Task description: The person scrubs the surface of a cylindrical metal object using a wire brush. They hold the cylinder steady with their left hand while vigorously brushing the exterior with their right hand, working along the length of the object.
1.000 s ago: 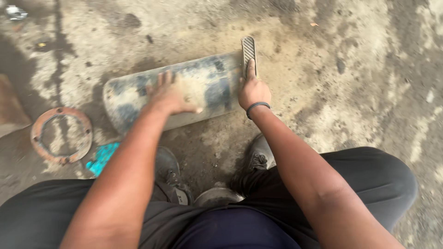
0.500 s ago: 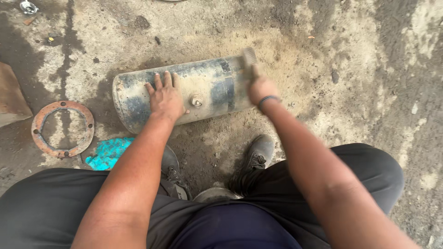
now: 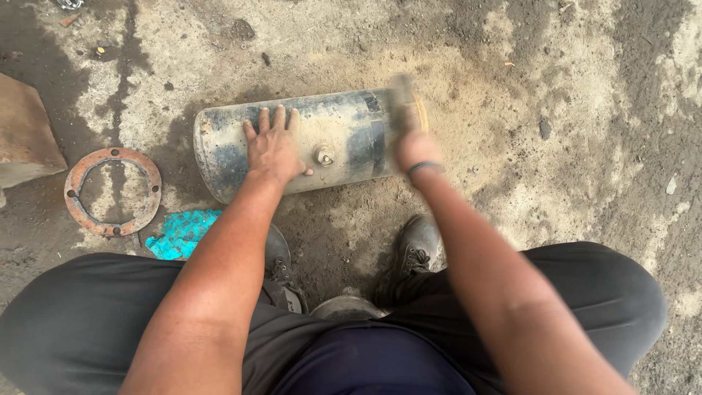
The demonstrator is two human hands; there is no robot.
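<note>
A dirty grey metal cylinder tank (image 3: pixel 344 135) with dark bands lies on its side on the ground in front of me. A small fitting (image 3: pixel 325 155) sticks out of its middle. My left hand (image 3: pixel 272 146) lies flat on the tank's left half, fingers spread. My right hand (image 3: pixel 413 150), blurred by motion, grips a flat rasp-like tool (image 3: pixel 402 102) at the tank's right end. A dark band sits on that wrist.
A rusty ring flange (image 3: pixel 112 192) lies on the ground at left, with a teal scrap (image 3: pixel 181 232) beside it and a brown slab (image 3: pixel 25 139) at the far left. My shoes (image 3: pixel 413 252) stand just below the tank. Ground is dusty concrete.
My right hand and the tool have moved along the tank's right end and are now blurred. My left hand stays pressed on the tank, which appears rolled, its fitting now showing.
</note>
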